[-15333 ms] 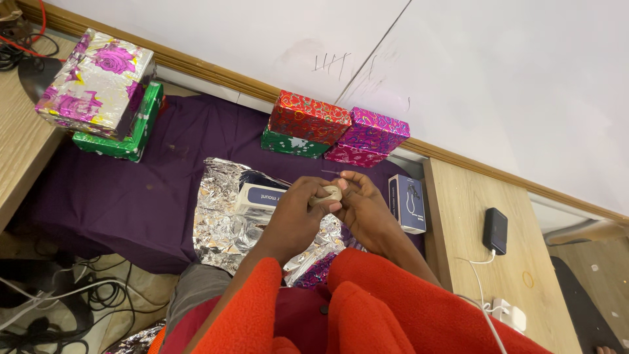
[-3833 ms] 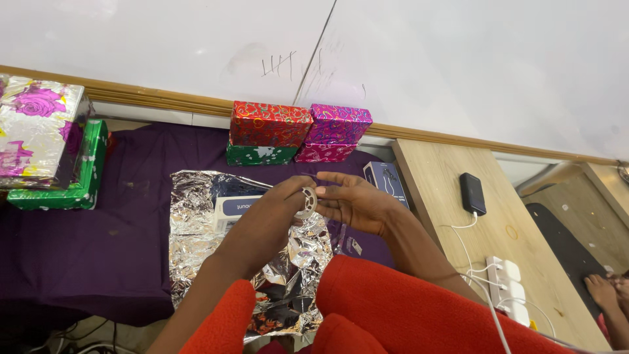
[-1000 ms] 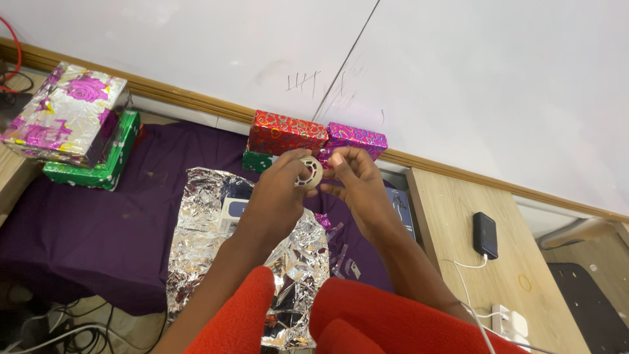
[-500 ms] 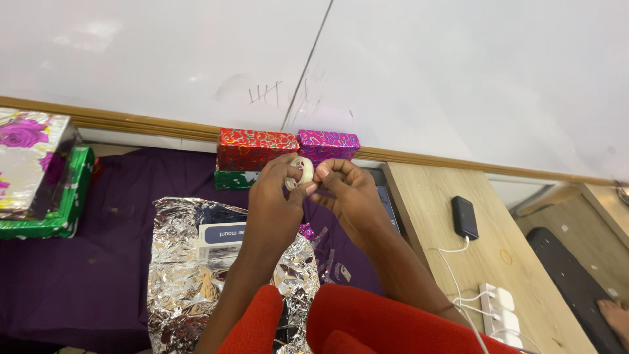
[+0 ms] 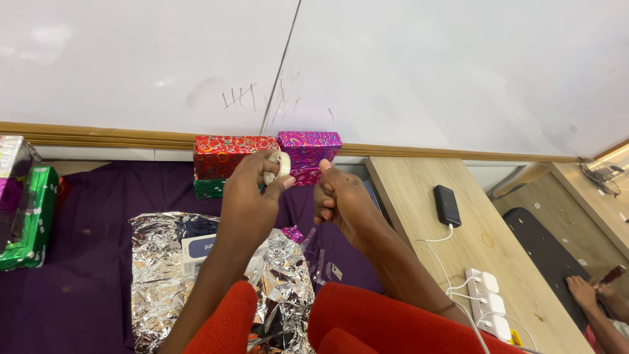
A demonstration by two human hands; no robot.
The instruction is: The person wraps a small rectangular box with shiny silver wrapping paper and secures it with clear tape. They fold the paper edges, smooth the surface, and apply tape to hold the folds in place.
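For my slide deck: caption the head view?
Left hand holds tape roll, right hand beside it, above foil-wrapped box.

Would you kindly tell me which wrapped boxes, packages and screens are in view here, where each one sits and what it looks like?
Red wrapped box: against the wall, rectangular, shiny red with a coloured pattern, atop a green one.
Magenta wrapped box: right of the red one, rectangular.
Green wrapped box: far left edge, under another wrapped parcel.
White and navy carton: lying on crinkled silver foil wrap.
Phone: on the wooden desk, dark screen, cabled.
Tape roll: in the left hand.
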